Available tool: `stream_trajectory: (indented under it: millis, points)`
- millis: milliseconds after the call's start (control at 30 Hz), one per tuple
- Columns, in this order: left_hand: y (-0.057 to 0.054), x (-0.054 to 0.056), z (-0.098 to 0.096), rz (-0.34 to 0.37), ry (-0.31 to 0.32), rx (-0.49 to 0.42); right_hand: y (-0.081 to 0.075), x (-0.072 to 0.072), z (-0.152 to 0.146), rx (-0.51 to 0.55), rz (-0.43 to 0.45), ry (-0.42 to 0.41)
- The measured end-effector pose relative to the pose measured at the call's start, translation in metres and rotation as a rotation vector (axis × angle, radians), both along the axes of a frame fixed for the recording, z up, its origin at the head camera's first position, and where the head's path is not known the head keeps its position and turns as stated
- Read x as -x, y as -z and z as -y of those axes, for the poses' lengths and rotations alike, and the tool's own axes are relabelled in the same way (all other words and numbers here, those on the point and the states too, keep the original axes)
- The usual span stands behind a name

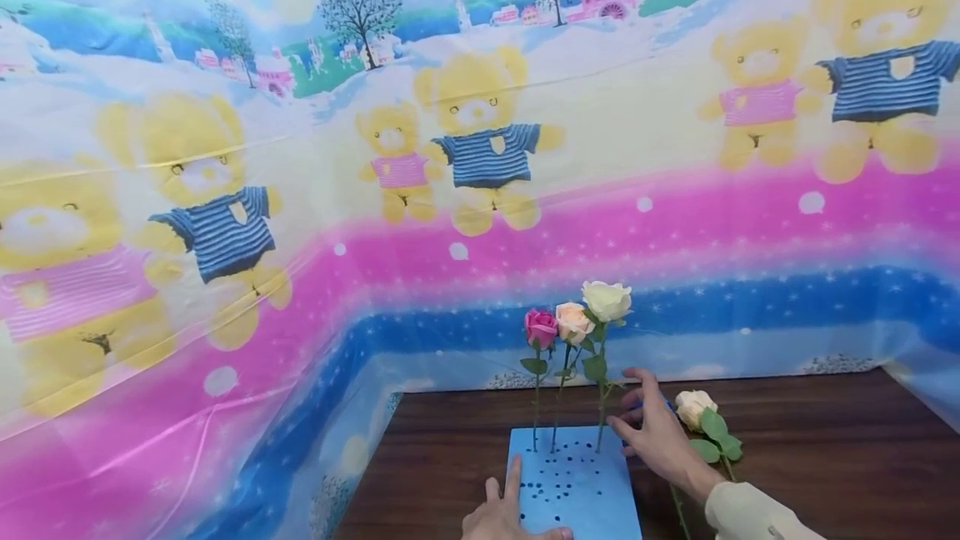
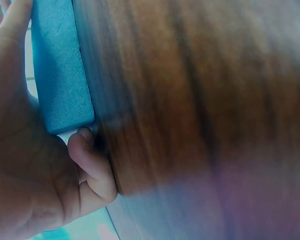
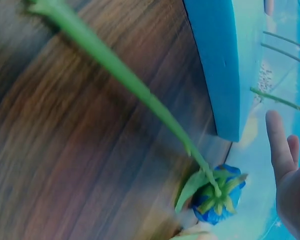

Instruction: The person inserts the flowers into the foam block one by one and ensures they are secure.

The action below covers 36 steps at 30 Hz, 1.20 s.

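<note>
A blue foam block (image 1: 577, 508) with many small holes lies on the table. A magenta rose (image 1: 541, 328), a peach rose (image 1: 573, 322) and a white rose (image 1: 607, 301) stand upright along its far edge. My left hand (image 1: 501, 515) holds the block's near left corner, index finger along the side and thumb (image 2: 92, 160) bent at the end face. Beside the white rose's stem, my right hand (image 1: 660, 433) has its fingers spread, with nothing gripped. Below this hand in the right wrist view, a blue rose (image 3: 221, 195) lies on the table, largely hidden in the head view.
A cream rose (image 1: 695, 409) with green leaves lies right of my right hand on the dark wooden table (image 1: 840, 448). Behind the table hangs a cloth backdrop (image 1: 645, 240) printed with teddy bears.
</note>
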<state>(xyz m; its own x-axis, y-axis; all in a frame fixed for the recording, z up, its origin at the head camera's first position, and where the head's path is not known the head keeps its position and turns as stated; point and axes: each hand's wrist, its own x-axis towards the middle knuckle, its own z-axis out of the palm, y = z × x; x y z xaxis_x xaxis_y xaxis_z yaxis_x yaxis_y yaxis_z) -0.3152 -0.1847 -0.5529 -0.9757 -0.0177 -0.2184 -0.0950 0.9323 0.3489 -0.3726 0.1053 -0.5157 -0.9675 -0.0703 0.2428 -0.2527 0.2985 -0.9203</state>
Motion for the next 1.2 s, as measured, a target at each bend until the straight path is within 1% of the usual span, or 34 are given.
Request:
stream_trajectory:
  millis: [100, 267, 467, 667, 800, 933, 1033, 1167, 1200]
  points:
    - [0.001, 0.001, 0.001, -0.005, -0.005, 0.009, -0.004, -0.001, -0.006, 0.016, 0.008, -0.012]
    - [0.002, 0.003, 0.0, 0.007, -0.016, 0.02, -0.009, -0.002, -0.016, 0.041, 0.02, -0.038]
    - [0.003, 0.003, 0.0, 0.013, -0.022, 0.023, -0.013, -0.003, -0.024, 0.036, 0.015, -0.031]
    - [0.002, 0.003, -0.001, 0.011, -0.013, 0.02, -0.017, -0.006, -0.04, 0.033, -0.019, -0.036]
    - [0.0, 0.002, 0.0, 0.023, -0.003, -0.013, -0.021, -0.01, -0.056, 0.019, -0.034, -0.038]
    - [-0.003, 0.0, 0.002, 0.032, 0.007, -0.041, -0.022, -0.012, -0.072, -0.007, -0.07, -0.012]
    - [-0.006, -0.002, 0.003, 0.031, 0.019, -0.036, -0.02, -0.013, -0.084, -0.012, -0.091, 0.013]
    - [-0.007, -0.005, 0.002, 0.024, 0.037, -0.029, -0.019, -0.016, -0.1, 0.0, -0.081, 0.035]
    - [-0.007, -0.006, 0.002, 0.022, 0.039, -0.031, -0.019, -0.017, -0.104, -0.013, -0.085, 0.047]
